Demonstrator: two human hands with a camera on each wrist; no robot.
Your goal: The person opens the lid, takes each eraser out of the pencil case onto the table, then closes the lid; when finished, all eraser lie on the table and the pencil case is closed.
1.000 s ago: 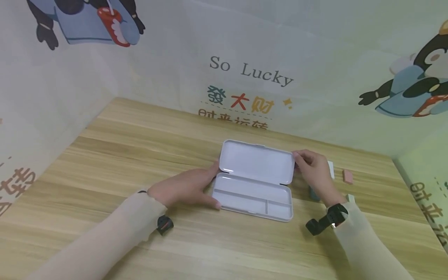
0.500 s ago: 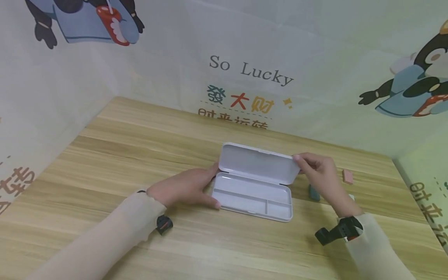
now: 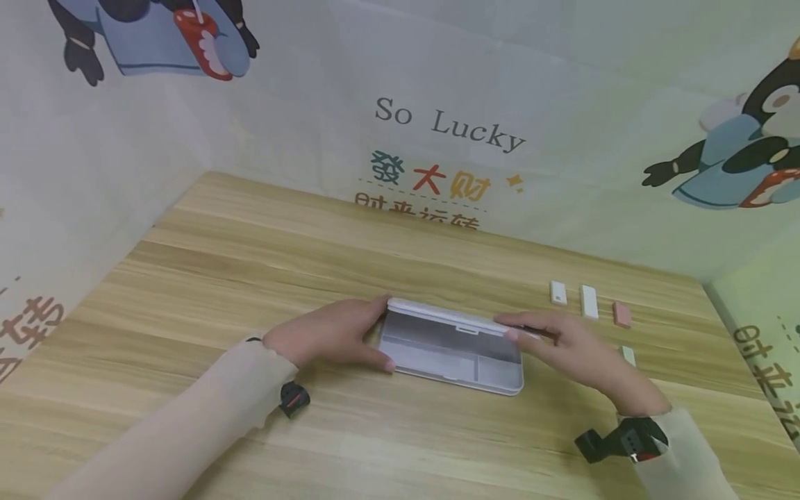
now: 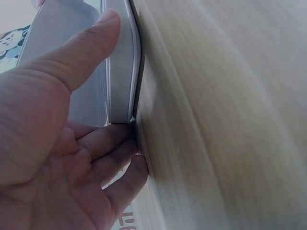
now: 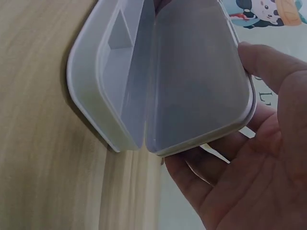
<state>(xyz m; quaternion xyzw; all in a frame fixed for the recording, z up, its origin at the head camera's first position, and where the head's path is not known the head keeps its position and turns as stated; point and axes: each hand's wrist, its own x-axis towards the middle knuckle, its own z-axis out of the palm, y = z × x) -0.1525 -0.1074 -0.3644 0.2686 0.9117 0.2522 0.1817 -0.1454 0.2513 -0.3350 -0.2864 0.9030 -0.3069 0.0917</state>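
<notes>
A pale pencil case (image 3: 431, 357) lies in front of me, its base divided into compartments. Its hinged lid (image 3: 446, 316) stands partly raised, leaning forward over the base. My left hand (image 3: 328, 333) holds the case's left end, thumb at the front corner and fingers behind; in the left wrist view the thumb lies across the side wall (image 4: 122, 81). With thumb and fingers my right hand (image 3: 565, 344) pinches the lid near its right corner. The right wrist view shows the lid's inner face (image 5: 196, 72) tilted over the base, thumb on the lid's edge.
Beyond my right hand lie a small white block (image 3: 558, 293), a longer white block (image 3: 589, 302) and a pink block (image 3: 621, 314). A pale block (image 3: 628, 356) sits near the right forearm. A printed cloth (image 3: 300, 125) hangs behind the wooden table (image 3: 250, 243).
The lid has swung from fully opened back to upright, then forward over the base, my right hand moving toward me with it. White blocks show again; a teal block is now hidden. Left hand unmoved.
</notes>
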